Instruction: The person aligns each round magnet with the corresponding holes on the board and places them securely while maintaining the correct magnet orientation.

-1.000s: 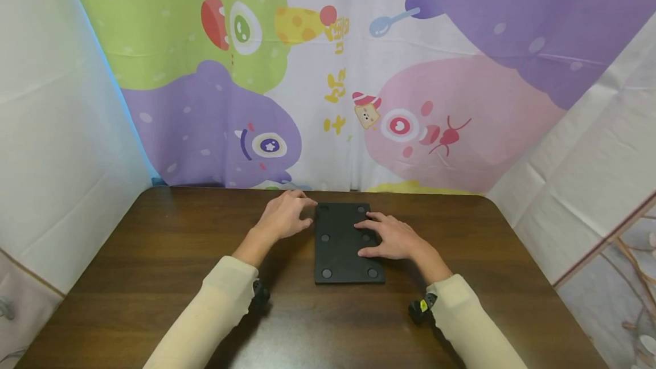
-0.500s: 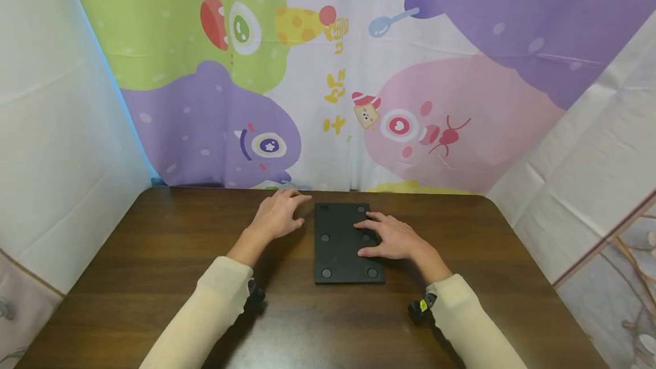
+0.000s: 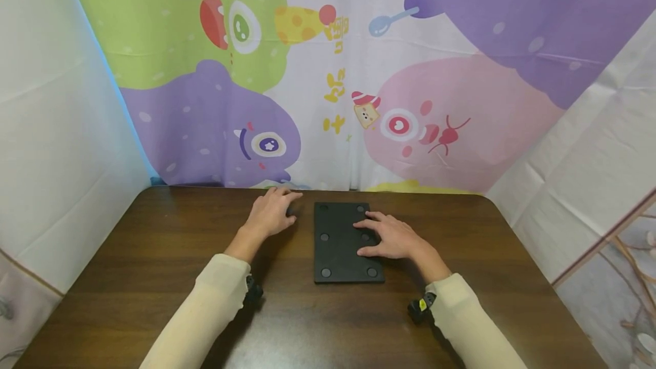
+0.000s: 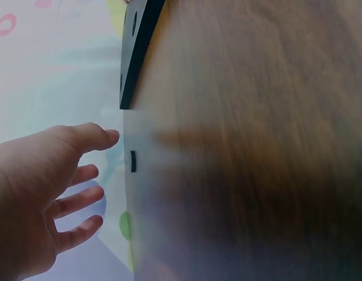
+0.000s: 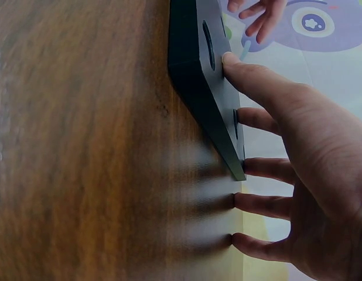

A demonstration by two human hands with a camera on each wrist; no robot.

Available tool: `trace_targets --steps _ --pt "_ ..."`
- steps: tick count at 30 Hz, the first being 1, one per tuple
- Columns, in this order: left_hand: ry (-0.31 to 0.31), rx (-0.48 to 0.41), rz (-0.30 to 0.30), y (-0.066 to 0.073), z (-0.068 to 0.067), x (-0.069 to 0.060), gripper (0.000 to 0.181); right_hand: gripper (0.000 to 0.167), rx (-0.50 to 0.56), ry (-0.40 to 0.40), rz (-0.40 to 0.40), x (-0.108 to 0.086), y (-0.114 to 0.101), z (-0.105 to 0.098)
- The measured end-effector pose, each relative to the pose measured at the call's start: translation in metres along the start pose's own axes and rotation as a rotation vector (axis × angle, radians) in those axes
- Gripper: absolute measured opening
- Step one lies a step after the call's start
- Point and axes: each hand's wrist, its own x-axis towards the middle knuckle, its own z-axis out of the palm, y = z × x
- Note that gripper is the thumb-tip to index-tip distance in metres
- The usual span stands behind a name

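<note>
A flat black rectangular board (image 3: 344,255) lies on the table, with round dark discs along its two long sides. At its far left corner the round spot (image 3: 324,207) looks different from the others, like a bare recess. My left hand (image 3: 268,213) hovers to the left of the board, fingers relaxed and apart from it. A small thin black piece (image 4: 133,161) lies on the table near the left fingertips, not gripped in the left wrist view. My right hand (image 3: 397,238) rests its spread fingers on the board's right side; in the right wrist view the thumb touches the board's top.
The brown wooden table (image 3: 154,278) has rounded far corners. Behind it hangs a printed cartoon curtain (image 3: 328,73), close to the far edge. White sheets (image 3: 56,101) hang at both sides. A small black wrist camera (image 3: 420,309) sits at the right cuff.
My left hand has moved left from the board's far left corner, in small steps. The right hand and the board have stayed put.
</note>
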Motion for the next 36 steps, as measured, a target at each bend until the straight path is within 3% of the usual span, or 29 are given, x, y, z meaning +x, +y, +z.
trace_targets --steps 4,6,9,11,15,20,28,36 --pt "-0.010 0.002 -0.018 -0.006 0.002 0.000 0.064 0.074 0.003 0.001 0.000 0.000 -0.001 -0.001" --pt "0.005 0.006 -0.010 -0.024 0.024 0.012 0.064 0.075 0.007 0.002 0.000 -0.001 -0.001 -0.001" --pt "-0.001 0.010 -0.005 -0.039 0.042 0.022 0.062 0.075 0.010 0.003 0.002 -0.001 -0.002 -0.001" --pt "0.017 0.006 -0.001 -0.052 0.061 0.032 0.061 0.075 0.011 0.002 0.001 -0.001 -0.002 -0.001" --pt "0.009 -0.014 -0.009 -0.050 0.059 0.029 0.056 0.075 0.013 -0.001 0.000 -0.001 -0.002 -0.001" --pt "-0.045 -0.012 -0.017 -0.045 0.055 0.027 0.052 0.075 0.009 -0.001 0.000 -0.001 -0.001 -0.001" --pt "-0.030 0.024 0.002 -0.060 0.083 0.043 0.047 0.074 0.008 0.000 0.004 -0.001 -0.001 -0.001" --pt "-0.006 0.008 0.017 -0.063 0.090 0.048 0.035 0.075 0.003 0.004 0.002 -0.001 -0.001 0.000"
